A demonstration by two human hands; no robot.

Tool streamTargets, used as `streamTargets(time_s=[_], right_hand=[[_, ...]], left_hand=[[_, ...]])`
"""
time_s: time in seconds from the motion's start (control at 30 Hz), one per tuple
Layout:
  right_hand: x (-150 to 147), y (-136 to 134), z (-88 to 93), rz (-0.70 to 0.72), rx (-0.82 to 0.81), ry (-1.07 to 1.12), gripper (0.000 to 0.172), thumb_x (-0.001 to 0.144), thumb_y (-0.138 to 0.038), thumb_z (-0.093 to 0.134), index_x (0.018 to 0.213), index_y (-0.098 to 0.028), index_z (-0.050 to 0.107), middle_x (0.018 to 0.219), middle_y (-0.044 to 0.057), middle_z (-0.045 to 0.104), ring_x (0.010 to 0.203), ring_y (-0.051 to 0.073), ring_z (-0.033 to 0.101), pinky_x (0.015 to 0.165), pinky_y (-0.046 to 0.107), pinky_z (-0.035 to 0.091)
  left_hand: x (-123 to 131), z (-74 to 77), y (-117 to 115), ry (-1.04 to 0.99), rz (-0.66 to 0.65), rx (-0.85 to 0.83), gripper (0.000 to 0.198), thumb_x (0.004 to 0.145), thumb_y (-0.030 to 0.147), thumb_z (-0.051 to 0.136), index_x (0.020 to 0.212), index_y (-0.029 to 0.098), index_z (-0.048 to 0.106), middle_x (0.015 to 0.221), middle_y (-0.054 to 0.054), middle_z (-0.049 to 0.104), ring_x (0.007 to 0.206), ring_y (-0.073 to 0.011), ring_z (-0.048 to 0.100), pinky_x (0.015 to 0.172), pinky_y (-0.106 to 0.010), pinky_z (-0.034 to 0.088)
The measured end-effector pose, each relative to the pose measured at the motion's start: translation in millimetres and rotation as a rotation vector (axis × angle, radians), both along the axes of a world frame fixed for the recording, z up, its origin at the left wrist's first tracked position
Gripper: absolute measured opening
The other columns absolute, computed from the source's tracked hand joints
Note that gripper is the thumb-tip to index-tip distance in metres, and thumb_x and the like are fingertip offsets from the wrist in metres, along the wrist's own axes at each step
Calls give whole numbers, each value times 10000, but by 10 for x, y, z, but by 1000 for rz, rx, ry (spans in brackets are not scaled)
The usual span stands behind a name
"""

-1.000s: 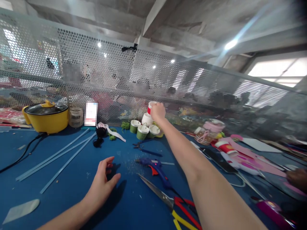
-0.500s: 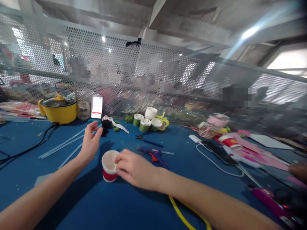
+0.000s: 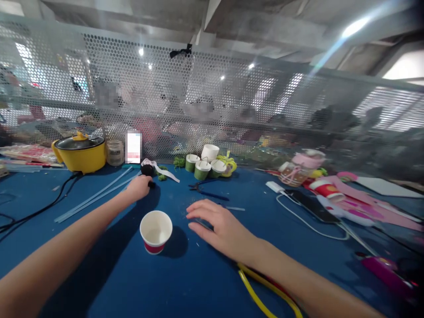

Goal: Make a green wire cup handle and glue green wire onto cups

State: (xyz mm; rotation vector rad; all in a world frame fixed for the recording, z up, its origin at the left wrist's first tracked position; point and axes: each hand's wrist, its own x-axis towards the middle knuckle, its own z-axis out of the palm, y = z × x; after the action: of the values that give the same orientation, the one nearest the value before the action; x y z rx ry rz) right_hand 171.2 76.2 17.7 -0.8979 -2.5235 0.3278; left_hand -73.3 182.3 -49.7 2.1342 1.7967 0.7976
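Observation:
A white paper cup with a red band (image 3: 155,230) stands upright on the blue table (image 3: 185,282), with neither hand touching it. My right hand (image 3: 221,225) lies just to the right of it, fingers stretched out flat and low over the table, holding nothing. My left hand (image 3: 139,187) reaches far forward, its fingers curled around a small black piece (image 3: 151,184). Just beyond it lies a black ball with a white ribbon (image 3: 147,169).
A yellow pot (image 3: 79,154) and a jar (image 3: 115,152) stand back left, with a black cord (image 3: 33,210) and clear strips (image 3: 96,194). Green cups (image 3: 202,168), pliers (image 3: 205,190), a phone with a cable (image 3: 311,207), pink craft pieces (image 3: 351,207) and yellow scissor handles (image 3: 265,291) lie around. A mesh wall (image 3: 212,110) closes the back.
My right hand fetched the cup from the stack at the back, set it down in front and let go. My left hand rose and reached forward to the black piece.

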Motion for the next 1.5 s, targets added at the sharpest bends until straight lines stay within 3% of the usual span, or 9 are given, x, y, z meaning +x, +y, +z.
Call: streamTargets(time_s=[0.13,0.23,0.43,0.6,0.77,0.93,1.13,1.33,1.5], right_hand=[[-117,438,-128,-221,-70,-107,321,771,-247,542,1061,-109,549,1005,126,594,839,189,580,766,331,458],[-311,769,-213,-216,-14,-259,514,770,-244,553,1237,-93,403,1169,158,520,1009,212,535,823,308,423],[-465,1285,-209,-343,-56,-425,192,820,-228,505,956,-144,611,940,107,628,934,210,578,792,287,429],[-491,1693,-178,-590,-52,-514,300,839,-284,492,1100,-136,497,1094,84,528,918,184,550,761,381,468],[-638,1923,-237,-620,-44,-558,293,840,-280,491,1100,-145,499,1097,82,528,923,185,549,763,376,467],[-635,2089,-260,-572,-53,-584,290,838,-279,494,1099,-152,501,1095,78,529,926,185,549,762,371,468],[-635,2116,-372,-375,-26,-576,284,843,-279,485,1099,-155,500,1101,76,527,922,183,548,763,379,467],[-956,2059,-459,-217,18,-545,433,785,-409,533,1130,-150,504,1142,115,521,1063,236,481,864,344,413],[-1159,2090,-467,-268,-41,-609,300,837,-302,492,1103,-164,501,1105,77,530,941,189,543,782,384,458]], left_hand=[[210,157,-3,30,-181,-15,281,613,138,577,887,184,616,825,-67,656,775,-234,598,703,-312,433],[374,212,30,44,-282,-22,274,610,194,619,883,169,607,823,-46,668,742,-191,607,664,-265,446],[253,260,350,140,-257,22,209,727,225,527,901,137,601,806,-52,666,704,-158,609,649,-251,456],[180,249,667,312,-206,89,230,712,146,545,930,146,617,1014,-110,603,991,-256,526,865,-388,384],[456,116,778,414,-259,41,289,696,255,637,966,161,594,1016,-90,590,999,-255,509,851,-415,413],[405,282,941,322,-101,25,278,828,293,478,1064,152,519,1078,-77,548,921,-184,551,778,-386,466],[-41,604,1178,44,274,0,303,835,303,416,842,89,631,847,-138,634,910,-278,582,738,-351,455],[-173,478,1244,-234,362,-96,310,827,288,483,1104,149,485,1092,-77,531,910,-180,552,756,-385,478],[-238,390,1141,-305,423,-37,241,740,320,575,840,102,596,667,-38,609,618,-162,601,532,-263,478]])
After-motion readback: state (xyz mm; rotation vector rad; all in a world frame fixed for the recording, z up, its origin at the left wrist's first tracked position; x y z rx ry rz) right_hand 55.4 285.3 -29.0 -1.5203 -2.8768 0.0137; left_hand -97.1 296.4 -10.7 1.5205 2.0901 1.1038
